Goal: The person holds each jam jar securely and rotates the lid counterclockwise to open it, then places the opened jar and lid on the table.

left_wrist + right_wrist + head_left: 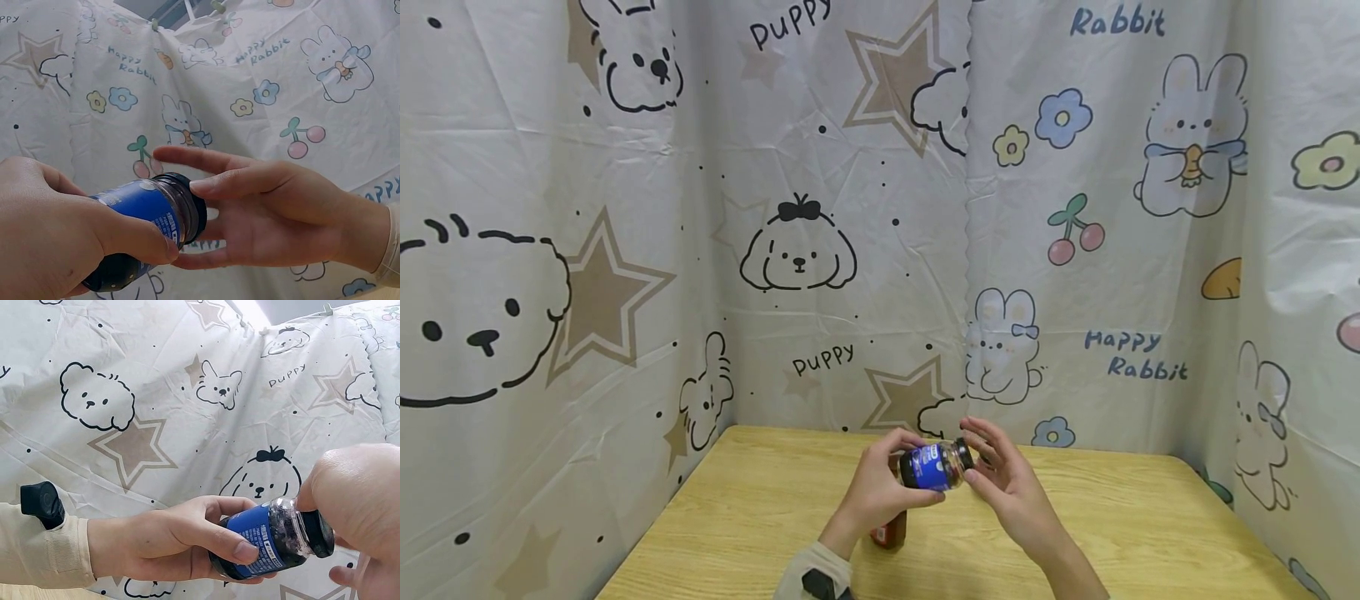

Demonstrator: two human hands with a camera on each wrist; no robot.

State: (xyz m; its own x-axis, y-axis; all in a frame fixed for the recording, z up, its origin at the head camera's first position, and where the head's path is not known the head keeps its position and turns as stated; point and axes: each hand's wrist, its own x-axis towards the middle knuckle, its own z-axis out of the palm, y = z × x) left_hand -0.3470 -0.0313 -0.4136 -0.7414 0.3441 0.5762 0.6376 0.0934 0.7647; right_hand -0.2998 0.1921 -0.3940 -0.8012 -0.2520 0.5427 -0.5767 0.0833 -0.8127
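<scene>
My left hand (880,483) grips a glass jar (928,467) with a blue label and a black lid (964,454). The jar is tilted on its side above the table, its lid pointing right. In the left wrist view, the thumb of my left hand (56,231) lies along the label. My right hand (1018,496) is at the lid end with fingers spread and fairly straight. Its thumb appears to touch the lid's edge in the left wrist view. Dark contents show through the glass of the jar (284,534) in the right wrist view.
A dark red-brown container (891,532) stands on the wooden table (737,500) below my left wrist, partly hidden by it. Printed curtains (850,325) enclose the table at the back and sides. A black device (818,583) is strapped over my left sleeve.
</scene>
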